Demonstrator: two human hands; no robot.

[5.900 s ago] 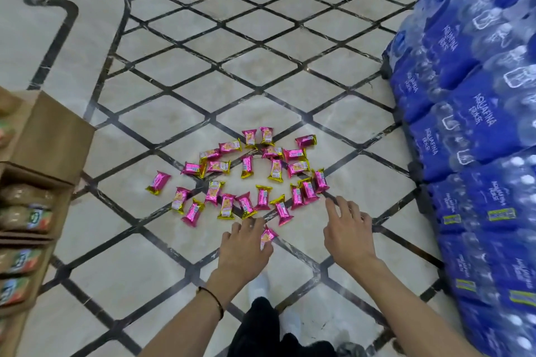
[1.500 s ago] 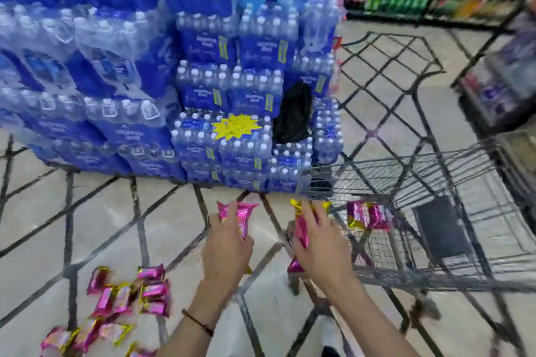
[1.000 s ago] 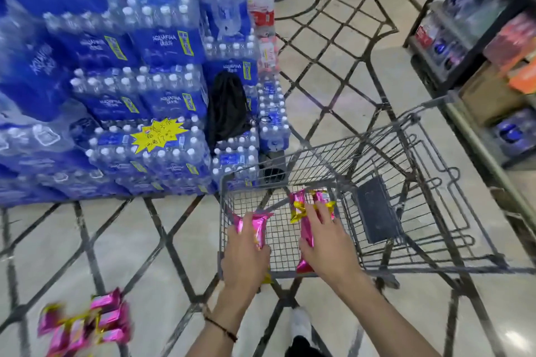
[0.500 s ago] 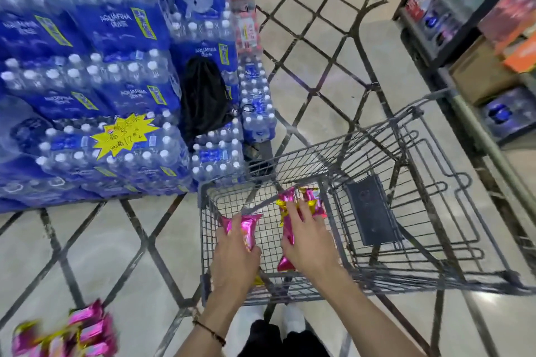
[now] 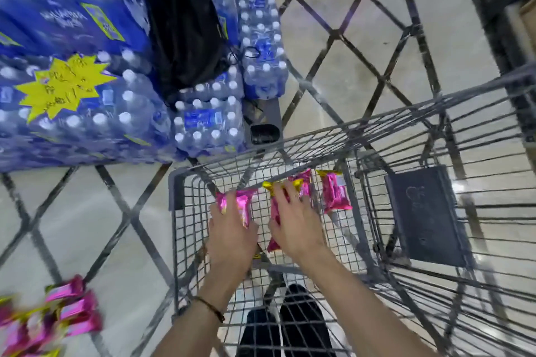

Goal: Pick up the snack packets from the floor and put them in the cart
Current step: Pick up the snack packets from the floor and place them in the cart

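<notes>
Both hands inside cart (image 5: 176, 191). Fingers of yr L hand (image 5: 232, 238) curl round a pink snack packet (image 5: 243, 206); R hand (image 5: 295, 229) grips several packets (image 5: 275, 211). One loose packet (image 5: 335, 194) lies in cart w/ more packets (image 5: 72, 310) on floor (image 5: 101, 226), lower left.

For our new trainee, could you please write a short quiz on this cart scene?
1. True or false: the left hand and the right hand both hold pink snack packets over the cart.
2. Where do the uncollected packets lie? A) on a shelf B) on the floor C) in a box
3. Fill in: a ___ bag leans on the stacked water packs.
Key: 1 true; 2 B; 3 black.
</notes>
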